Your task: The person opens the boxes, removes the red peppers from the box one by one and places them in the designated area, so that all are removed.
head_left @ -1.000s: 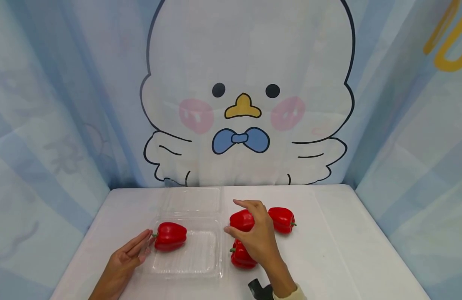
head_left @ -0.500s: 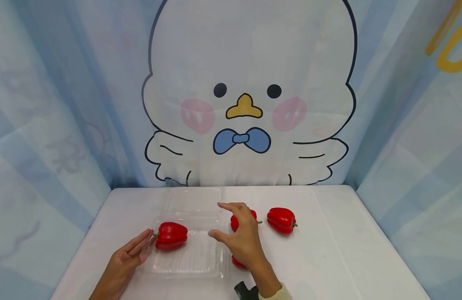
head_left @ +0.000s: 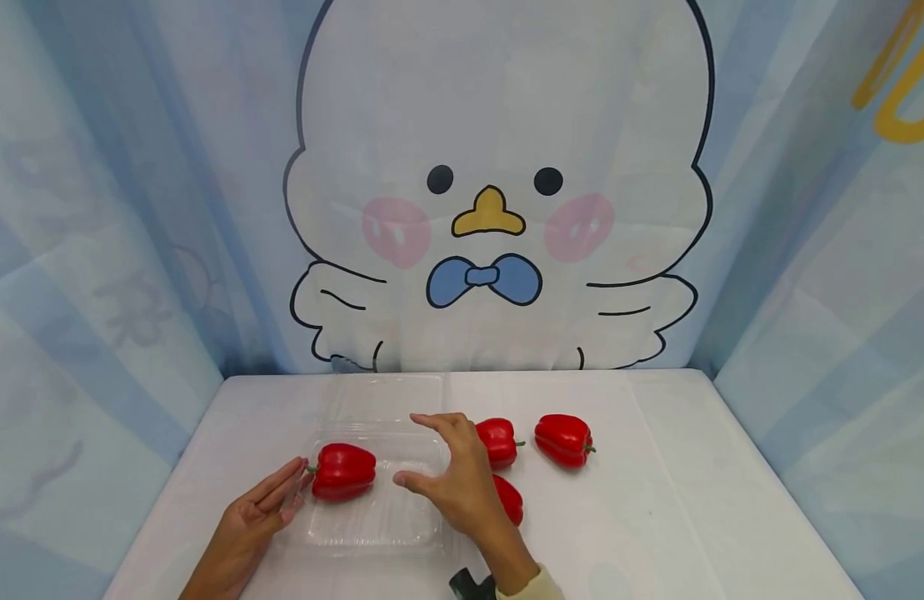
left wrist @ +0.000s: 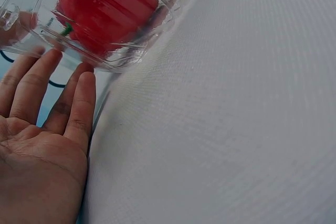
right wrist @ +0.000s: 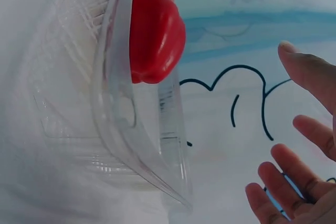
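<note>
A clear plastic clamshell container [head_left: 402,529] lies open on the white table, its lid [head_left: 387,398] folded back towards the far edge. One red bell pepper [head_left: 344,472] sits in its left half, stem to the left. Beside that left wall is my left hand [head_left: 244,521]; its straight fingertips touch the plastic, as the left wrist view shows with the palm [left wrist: 39,171] turned up. My right hand [head_left: 465,483], thumb and fingers spread apart with nothing between them, hovers by the container's right edge. Behind it a second bell pepper [head_left: 511,498] is partly hidden.
Two more red bell peppers, a nearer one [head_left: 499,442] and a farther one [head_left: 564,441], lie right of the container. A blue curtain with a cartoon bird [head_left: 487,333] hangs behind the table [head_left: 656,517] and along both sides.
My right hand has moved left, from over the peppers to the container's right edge, holding nothing. The left hand and the pepper in the container have stayed in place.
</note>
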### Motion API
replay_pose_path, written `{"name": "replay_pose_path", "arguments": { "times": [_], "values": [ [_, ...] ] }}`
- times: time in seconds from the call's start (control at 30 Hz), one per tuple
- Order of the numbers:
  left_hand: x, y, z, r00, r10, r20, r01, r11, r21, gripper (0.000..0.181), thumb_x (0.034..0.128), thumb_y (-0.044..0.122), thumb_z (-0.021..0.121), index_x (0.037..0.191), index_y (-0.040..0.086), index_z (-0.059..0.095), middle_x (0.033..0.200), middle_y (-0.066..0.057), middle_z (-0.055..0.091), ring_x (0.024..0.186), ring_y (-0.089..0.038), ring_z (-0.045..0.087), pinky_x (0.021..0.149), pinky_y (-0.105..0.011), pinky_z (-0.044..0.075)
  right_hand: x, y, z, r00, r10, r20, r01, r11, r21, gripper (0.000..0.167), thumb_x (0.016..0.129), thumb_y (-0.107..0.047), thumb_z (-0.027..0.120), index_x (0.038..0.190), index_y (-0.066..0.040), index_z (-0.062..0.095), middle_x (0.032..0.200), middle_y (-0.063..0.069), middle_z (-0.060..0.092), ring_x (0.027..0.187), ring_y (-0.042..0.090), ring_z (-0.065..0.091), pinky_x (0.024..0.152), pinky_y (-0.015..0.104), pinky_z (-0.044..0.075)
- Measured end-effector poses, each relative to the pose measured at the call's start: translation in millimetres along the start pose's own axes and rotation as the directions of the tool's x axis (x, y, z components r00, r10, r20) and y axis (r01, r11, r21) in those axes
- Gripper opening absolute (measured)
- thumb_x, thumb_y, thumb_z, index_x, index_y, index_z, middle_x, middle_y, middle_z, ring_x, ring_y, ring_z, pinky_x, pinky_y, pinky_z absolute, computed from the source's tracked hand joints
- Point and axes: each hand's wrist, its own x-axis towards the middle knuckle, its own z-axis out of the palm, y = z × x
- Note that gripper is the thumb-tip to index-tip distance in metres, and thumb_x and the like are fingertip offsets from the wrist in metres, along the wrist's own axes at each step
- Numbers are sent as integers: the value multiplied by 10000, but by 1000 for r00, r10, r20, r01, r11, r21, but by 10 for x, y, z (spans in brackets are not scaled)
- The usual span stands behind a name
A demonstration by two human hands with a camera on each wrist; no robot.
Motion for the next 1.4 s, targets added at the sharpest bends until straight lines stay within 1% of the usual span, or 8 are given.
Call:
{"name": "replay_pose_path", "arguments": {
  "times": [0.33,0.43,0.63,0.77,0.87,1.03,1.23,1.4],
  "values": [
    [-7,-8,-12,1000,3,-1,-3,1000,-2,810,1022,203,728,1690,127,276,1648,192,441,1283,186,548,1071,-209,519,21,-18,257,998,10,54,-10,1000,-5,748,781,-308,955,1450,-371,627,1366,-25,614,1282,191,552,1030,556,598],
    [-1,-17,-17,1000,2,-7,-2,1000,0,810,1021,207,731,1691,135,280,1676,152,410,1281,185,550,1082,-226,513,43,-11,353,997,25,66,-24,999,-27,748,780,-327,953,1448,-391,625,1357,-39,617,1272,167,550,1025,521,607],
    [-1,-32,-23,1000,-3,-16,3,1000,1,795,1026,202,723,1690,147,288,1660,175,423,1272,181,560,1074,-220,517,82,-16,497,995,29,94,-23,998,-63,738,786,-336,950,1447,-379,626,1345,-44,619,1257,153,548,1023,451,609],
    [-2,-34,-24,1000,-4,-18,4,1000,2,798,1027,207,722,1691,151,284,1645,197,438,1264,185,563,1070,-219,522,96,-29,570,994,30,108,-23,998,-63,732,793,-314,951,1446,-370,627,1349,-48,616,1257,166,548,1013,414,608],
    [-4,-29,-23,1000,-10,-21,10,1000,5,807,1023,212,728,1693,155,282,1668,165,416,1261,186,564,1081,-234,515,112,-45,623,993,33,116,-26,998,-65,731,792,-314,952,1447,-362,631,1341,-43,617,1261,203,556,1005,392,599],
    [-11,-14,-12,1000,-11,-22,11,1000,0,806,1022,204,728,1692,149,282,1652,185,434,1264,181,566,1079,-228,519,143,-66,700,989,44,139,-33,996,-81,733,783,-316,957,1446,-339,645,1330,15,630,1249,245,562,992,381,593],
    [-5,-12,-7,1000,8,-7,-8,1000,-8,790,1030,194,716,1689,135,285,1600,239,481,1271,169,572,1054,-199,534,186,-74,789,984,74,164,-53,991,-125,753,775,-329,963,1449,-380,630,1361,21,620,1222,150,547,1010,373,618],
    [-6,-14,2,1000,18,-3,-18,1000,-24,785,1032,170,710,1686,106,281,1524,293,534,1269,156,583,1046,-187,536,231,-92,846,978,89,188,-61,987,-152,739,774,-325,966,1432,-389,635,1338,12,617,1204,114,525,970,359,636]
  ]
}}
